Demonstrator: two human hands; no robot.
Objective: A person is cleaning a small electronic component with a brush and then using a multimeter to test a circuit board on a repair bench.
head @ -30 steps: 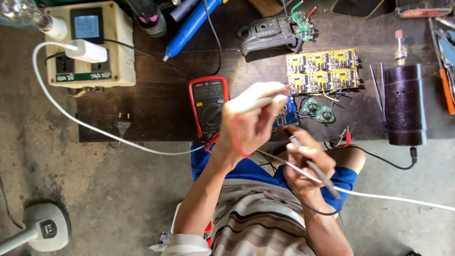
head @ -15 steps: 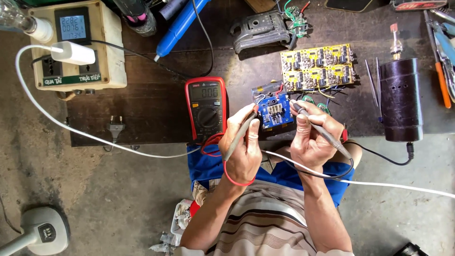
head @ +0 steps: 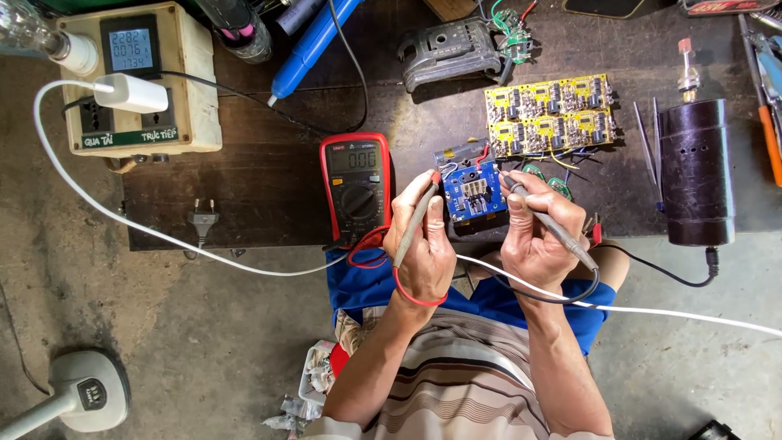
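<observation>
While my left hand (head: 423,248) grips the red probe (head: 414,224) and my right hand (head: 538,240) grips the black probe (head: 550,222), both tips on the blue circuit board (head: 475,190) at the desk (head: 269,175) edge beside the multimeter (head: 357,187), I fear a slipping tip could bridge two contacts.

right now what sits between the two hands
The head view shows a small blue circuit board between the left hand and right hand, both probe tips touching it.

Bare bench (head: 244,179) left of multimeter (head: 356,187); yellow boards (head: 550,110) beyond.
</observation>
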